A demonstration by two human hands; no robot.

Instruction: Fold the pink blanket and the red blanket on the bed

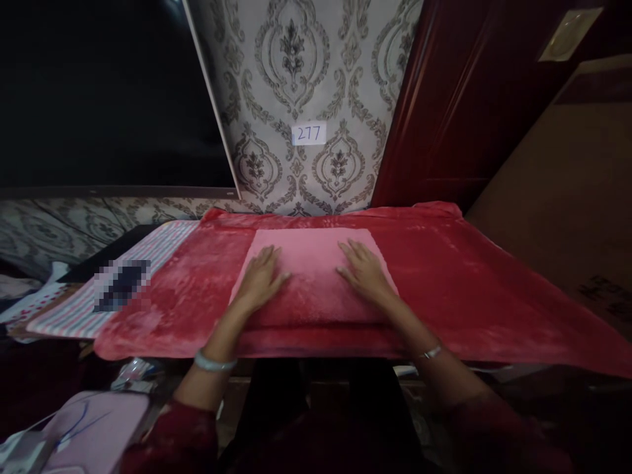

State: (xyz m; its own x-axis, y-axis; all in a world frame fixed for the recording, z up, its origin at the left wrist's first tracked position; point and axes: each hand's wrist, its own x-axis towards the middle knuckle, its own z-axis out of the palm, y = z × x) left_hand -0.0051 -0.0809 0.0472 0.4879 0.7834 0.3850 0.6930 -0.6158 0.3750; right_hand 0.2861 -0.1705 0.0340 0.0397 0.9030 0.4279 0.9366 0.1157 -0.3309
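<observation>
A pink, roughly square cloth (311, 283) that looks like a towel lies spread flat on the red plush cover (444, 283). My left hand (261, 278) rests on the left part of the pink cloth, its fingers stretched out and pointing away from me. On the right part lies my right hand (364, 270), palm down, with the fingers spread. Neither hand grips anything. The cloth's far edge and both side edges show, while its near edge blends into the red cover.
A striped cloth (162, 240) at the left bears a blurred dark item (122, 284). Behind are a large dark screen (108, 99), a patterned wall (296, 72) with a "277" label (309, 133), and a dark red wooden panel (439, 99). A pink seat-like surface (93, 428) stands lower left.
</observation>
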